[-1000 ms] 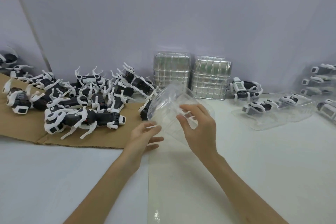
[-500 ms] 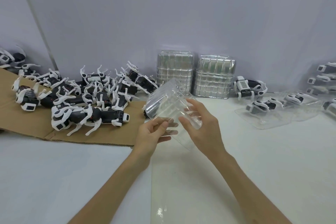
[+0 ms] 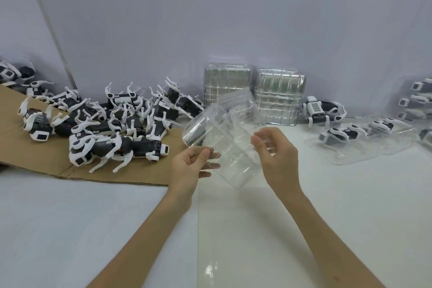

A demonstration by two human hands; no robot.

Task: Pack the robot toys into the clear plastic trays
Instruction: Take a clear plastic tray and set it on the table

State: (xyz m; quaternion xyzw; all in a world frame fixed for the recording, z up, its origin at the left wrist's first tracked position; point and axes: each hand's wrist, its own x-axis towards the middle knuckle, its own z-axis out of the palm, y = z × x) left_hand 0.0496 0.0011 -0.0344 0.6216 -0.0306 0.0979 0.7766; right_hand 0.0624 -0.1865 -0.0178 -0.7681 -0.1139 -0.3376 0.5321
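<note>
Left hand (image 3: 187, 168), right hand (image 3: 278, 159) grip clear tray (image 3: 224, 133); toy (image 3: 320, 112) bears barcode

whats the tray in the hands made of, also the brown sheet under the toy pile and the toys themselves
tray: thin clear plastic, glossy; see-through, with bright glints and moulded ribs.
brown sheet: looks like cardboard, matt, with a fold crease and a rough cut edge.
robot toys: probably hard plastic, black bodies with white legs, faint sheen.
</note>
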